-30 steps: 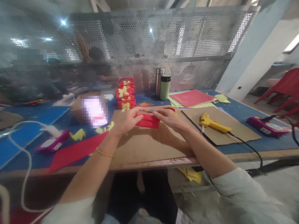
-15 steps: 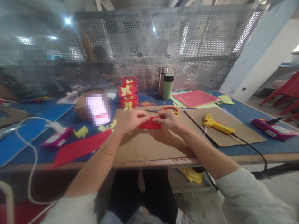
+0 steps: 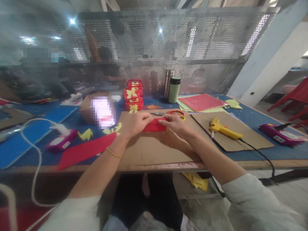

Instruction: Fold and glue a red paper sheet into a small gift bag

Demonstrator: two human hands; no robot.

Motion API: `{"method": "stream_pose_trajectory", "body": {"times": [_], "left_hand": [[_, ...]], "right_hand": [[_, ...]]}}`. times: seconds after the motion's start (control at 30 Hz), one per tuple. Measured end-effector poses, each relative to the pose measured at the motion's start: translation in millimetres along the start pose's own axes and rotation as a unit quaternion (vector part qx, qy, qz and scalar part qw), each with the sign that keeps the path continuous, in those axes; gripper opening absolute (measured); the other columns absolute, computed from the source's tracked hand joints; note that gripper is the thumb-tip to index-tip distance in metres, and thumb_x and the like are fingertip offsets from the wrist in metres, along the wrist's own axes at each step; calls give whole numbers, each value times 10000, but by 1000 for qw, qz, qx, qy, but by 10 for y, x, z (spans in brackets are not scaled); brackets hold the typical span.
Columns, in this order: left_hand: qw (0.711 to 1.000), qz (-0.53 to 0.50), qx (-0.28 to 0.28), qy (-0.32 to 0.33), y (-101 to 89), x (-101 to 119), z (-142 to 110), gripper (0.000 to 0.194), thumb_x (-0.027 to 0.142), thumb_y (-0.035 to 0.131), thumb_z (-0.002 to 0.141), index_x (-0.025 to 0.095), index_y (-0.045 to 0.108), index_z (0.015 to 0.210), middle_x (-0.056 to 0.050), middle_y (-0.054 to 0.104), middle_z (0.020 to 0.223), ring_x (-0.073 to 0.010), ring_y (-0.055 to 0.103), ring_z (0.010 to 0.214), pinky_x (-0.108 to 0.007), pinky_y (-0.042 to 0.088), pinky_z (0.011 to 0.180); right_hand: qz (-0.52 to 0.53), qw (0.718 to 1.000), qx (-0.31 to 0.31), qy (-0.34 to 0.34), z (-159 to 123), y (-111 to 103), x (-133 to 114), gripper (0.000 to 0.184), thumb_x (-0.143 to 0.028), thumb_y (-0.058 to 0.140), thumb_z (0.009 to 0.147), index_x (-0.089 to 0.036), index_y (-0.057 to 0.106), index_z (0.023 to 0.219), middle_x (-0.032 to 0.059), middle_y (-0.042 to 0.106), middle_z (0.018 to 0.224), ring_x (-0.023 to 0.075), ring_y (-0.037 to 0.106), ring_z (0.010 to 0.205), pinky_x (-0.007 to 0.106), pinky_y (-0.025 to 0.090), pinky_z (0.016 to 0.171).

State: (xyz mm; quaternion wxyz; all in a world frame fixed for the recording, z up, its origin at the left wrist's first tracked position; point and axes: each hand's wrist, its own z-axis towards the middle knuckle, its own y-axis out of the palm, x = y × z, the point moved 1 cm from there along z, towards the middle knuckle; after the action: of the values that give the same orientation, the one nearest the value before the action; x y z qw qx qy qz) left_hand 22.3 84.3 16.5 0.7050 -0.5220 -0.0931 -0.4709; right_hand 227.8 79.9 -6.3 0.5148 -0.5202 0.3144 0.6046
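A small folded piece of red paper or felt [image 3: 155, 125] is held between both hands over the brown cardboard sheet [image 3: 154, 150]. My left hand [image 3: 138, 123] pinches its left end, and my right hand [image 3: 176, 124] grips the right end with the thumb along its top edge. Just behind the hands lie scissors [image 3: 175, 112] with red and yellow handles. To the left, a flat red strip [image 3: 88, 150] rests partly behind my left forearm. Several small red boxes with yellow bows [image 3: 133, 94] stand stacked beyond my left hand.
A yellow glue gun [image 3: 223, 128] lies on cardboard at the right, its cord hanging off the table edge. Purple power strips [image 3: 280, 134] sit at both sides. A green bottle [image 3: 174, 89] and steel flask [image 3: 167, 81] stand at the back. A lit phone [image 3: 103, 110] leans at left.
Both hands keep hold of the red piece, with the fingers shifting slightly along its top edge. The whole view has moved a little.
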Motion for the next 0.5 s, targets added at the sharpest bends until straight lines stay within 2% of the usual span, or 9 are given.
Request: {"method": "stream_pose_trajectory", "body": {"times": [0.1, 0.2, 0.37, 0.5], "left_hand": [[999, 18, 40, -12, -21, 17, 5, 257, 311, 581, 906, 186, 722, 733, -10, 724, 751, -149, 599, 699, -295, 449, 702], [998, 41, 51, -17, -24, 42, 4, 254, 306, 584, 907, 194, 731, 733, -18, 737, 761, -153, 612, 709, -305, 449, 714], [997, 62, 39, -18, -18, 71, -3, 259, 301, 574, 916, 203, 729, 732, -27, 741, 756, -158, 612, 699, -317, 451, 711], [997, 76, 10, -11, -5, 112, -31, 249, 339, 575, 923, 217, 753, 800, -22, 770, 826, -171, 638, 742, -320, 456, 704]], "right_hand": [[58, 998, -10, 37, -5, 14, 8, 482, -610, 806, 673, -169, 739, 856, 45, 723, 797, 154, 607, 680, 279, 461, 630], [71, 996, -2, 54, -18, 28, 23, 486, -631, 784, 709, -177, 772, 881, 66, 742, 809, 169, 625, 679, 292, 479, 627], [54, 997, 27, 39, -23, 0, 93, 364, -538, 785, 744, -179, 791, 802, 54, 720, 724, 166, 608, 662, 298, 469, 630], [27, 999, 16, 24, -12, -11, 120, 321, -482, 767, 758, -179, 819, 849, 45, 735, 759, 158, 607, 665, 297, 455, 636]]}}
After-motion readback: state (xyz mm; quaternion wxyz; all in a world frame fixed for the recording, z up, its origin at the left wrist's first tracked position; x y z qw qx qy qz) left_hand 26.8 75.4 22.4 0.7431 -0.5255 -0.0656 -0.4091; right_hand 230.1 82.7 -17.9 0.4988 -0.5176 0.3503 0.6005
